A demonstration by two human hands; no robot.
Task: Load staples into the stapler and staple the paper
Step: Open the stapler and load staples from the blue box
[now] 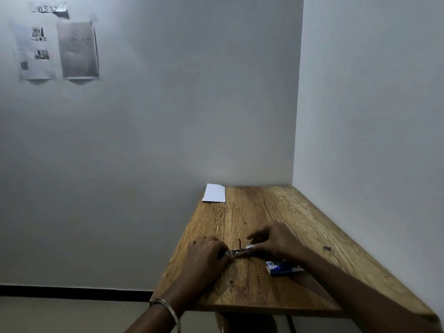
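Grained matt wood table (276, 212), shiny metal stapler (237, 252), white paper (214, 193), metal bangle (168, 308).

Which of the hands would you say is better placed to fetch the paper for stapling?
Probably the left. The left hand sits on the side of the stapler where the paper lies, at the table's far left corner; the right hand would have to cross over.

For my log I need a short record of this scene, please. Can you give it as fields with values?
surface: wooden table
stapler: opened, flat on table, between both hands
left hand: holds the stapler's left end
right hand: at its right end, fingers pinching something pale
staple box: blue, under right forearm
paper: far left corner, untouched
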